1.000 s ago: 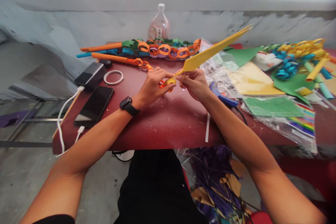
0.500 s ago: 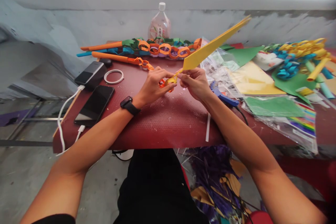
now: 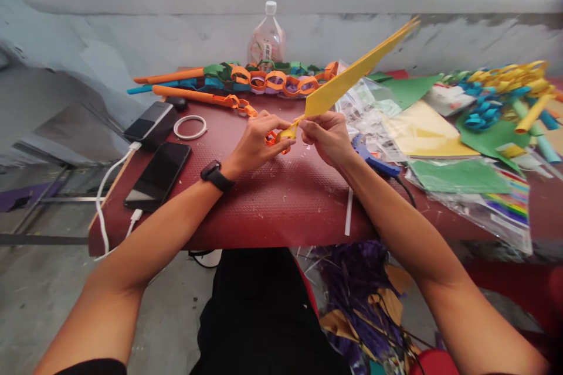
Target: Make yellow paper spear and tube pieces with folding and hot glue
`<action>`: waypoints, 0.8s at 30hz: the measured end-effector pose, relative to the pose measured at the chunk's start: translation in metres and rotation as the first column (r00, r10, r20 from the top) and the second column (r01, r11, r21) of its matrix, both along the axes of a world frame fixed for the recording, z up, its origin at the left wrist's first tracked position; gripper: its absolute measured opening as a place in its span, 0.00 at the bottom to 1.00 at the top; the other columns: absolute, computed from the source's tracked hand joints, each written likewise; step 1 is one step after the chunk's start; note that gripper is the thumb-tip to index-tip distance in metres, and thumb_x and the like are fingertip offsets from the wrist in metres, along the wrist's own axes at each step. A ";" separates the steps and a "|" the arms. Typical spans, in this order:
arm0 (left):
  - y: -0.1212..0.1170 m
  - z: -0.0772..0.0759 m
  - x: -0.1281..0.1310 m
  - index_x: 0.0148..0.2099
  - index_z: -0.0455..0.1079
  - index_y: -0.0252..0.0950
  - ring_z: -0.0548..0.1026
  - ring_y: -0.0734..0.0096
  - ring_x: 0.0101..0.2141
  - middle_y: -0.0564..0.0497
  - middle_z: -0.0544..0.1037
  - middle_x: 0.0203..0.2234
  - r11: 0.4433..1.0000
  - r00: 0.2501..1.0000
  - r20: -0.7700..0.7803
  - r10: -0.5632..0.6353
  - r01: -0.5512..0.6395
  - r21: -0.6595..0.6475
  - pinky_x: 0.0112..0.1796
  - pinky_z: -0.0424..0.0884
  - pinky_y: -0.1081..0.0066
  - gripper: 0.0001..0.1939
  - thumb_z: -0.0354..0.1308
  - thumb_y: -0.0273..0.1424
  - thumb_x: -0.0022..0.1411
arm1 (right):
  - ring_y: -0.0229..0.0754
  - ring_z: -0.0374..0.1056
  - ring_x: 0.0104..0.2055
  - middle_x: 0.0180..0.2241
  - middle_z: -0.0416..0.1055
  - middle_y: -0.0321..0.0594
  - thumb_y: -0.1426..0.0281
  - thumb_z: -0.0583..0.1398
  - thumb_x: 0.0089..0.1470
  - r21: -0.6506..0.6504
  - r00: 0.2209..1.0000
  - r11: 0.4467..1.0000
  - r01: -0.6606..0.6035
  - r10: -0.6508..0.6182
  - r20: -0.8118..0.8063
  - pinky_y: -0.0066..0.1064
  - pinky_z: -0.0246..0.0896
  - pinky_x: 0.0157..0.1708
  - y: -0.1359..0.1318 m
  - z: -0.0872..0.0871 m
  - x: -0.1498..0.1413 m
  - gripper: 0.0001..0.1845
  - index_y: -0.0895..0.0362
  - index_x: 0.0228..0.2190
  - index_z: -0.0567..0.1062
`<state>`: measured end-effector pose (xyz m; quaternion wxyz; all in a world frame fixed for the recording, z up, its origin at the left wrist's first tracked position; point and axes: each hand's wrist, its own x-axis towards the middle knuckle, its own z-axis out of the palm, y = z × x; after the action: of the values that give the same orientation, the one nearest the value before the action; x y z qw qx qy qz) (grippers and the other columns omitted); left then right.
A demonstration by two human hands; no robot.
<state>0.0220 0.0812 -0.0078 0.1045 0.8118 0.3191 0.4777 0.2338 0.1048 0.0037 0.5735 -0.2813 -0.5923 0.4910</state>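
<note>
Red table (image 3: 272,211); long yellow paper strip (image 3: 352,75) slants upward.

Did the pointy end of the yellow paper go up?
Yes. The yellow paper strip tilted up: its far tip now crosses the grey band on the wall behind, above where it was, while both hands hold its near end over the red table.
</note>
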 end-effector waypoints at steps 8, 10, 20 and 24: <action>-0.002 0.002 -0.002 0.50 0.81 0.39 0.81 0.60 0.44 0.47 0.89 0.44 0.996 1.000 -0.012 -0.023 0.022 -0.085 0.50 0.73 0.57 0.11 0.69 0.40 0.74 | 0.29 0.58 0.20 0.26 0.78 0.34 0.54 0.81 0.45 0.020 0.998 1.000 0.021 -0.022 0.059 0.30 0.51 0.19 0.002 -0.004 0.005 0.18 0.52 0.27 0.85; -0.001 0.002 -0.003 0.51 0.81 0.39 0.81 0.61 0.44 0.46 0.89 0.44 0.993 0.999 -0.006 -0.031 0.031 -0.111 0.50 0.74 0.58 0.10 0.70 0.38 0.74 | 0.30 0.59 0.22 0.29 0.80 0.35 0.56 0.80 0.48 0.066 0.995 0.998 0.015 -0.021 0.096 0.31 0.53 0.21 0.001 -0.004 0.006 0.16 0.52 0.27 0.85; 0.012 -0.005 -0.012 0.63 0.77 0.37 0.81 0.55 0.53 0.40 0.85 0.55 0.997 0.997 -0.073 0.018 -0.023 -0.071 0.57 0.76 0.54 0.25 0.72 0.44 0.71 | 0.32 0.56 0.22 0.23 0.71 0.32 0.57 0.79 0.47 0.086 0.980 0.979 0.183 -0.189 0.056 0.30 0.51 0.20 0.010 0.007 0.016 0.14 0.50 0.30 0.86; 0.020 -0.005 -0.024 0.64 0.76 0.36 0.81 0.55 0.54 0.40 0.85 0.55 0.994 0.995 -0.065 0.082 -0.085 -0.061 0.57 0.77 0.54 0.25 0.69 0.45 0.74 | 0.29 0.52 0.21 0.24 0.72 0.33 0.57 0.80 0.44 0.087 0.953 0.949 0.302 -0.299 -0.047 0.29 0.49 0.18 0.028 0.015 0.037 0.17 0.51 0.28 0.83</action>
<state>-0.0024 0.1015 -0.0124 0.1001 0.8085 0.3708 0.4459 0.2706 0.1333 0.0183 0.6637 -0.3328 -0.5554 0.3744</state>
